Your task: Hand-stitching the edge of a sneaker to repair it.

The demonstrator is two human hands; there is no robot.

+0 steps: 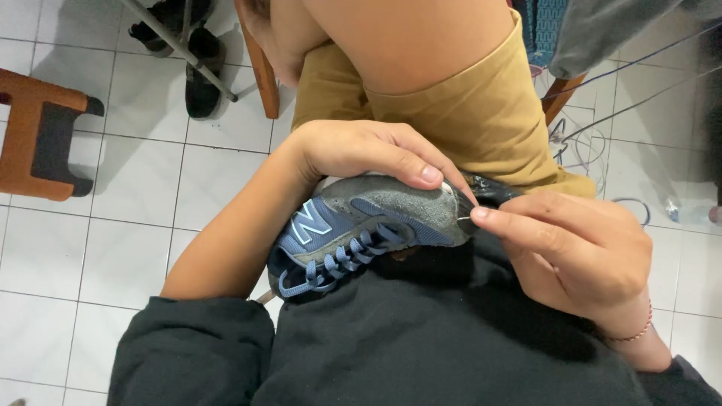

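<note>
Shoe [361, 225] under fingers [421, 174], seemingly touching

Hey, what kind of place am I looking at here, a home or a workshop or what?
Probably a small shoe-repair spot, maybe in a home: white tiled floor, a wooden stool, dark shoes under a chair. The left hand steadies a blue sneaker while the right hand pinches a needle at its toe.

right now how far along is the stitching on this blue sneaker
Done: hard to tell; no finished stitches show on the grey toe of the blue sneaker. In hand: the left hand grips the shoe's toe on the lap, while the right hand pinches a thin needle at the toe's edge. Left: unclear, since the sole side is hidden.
</note>
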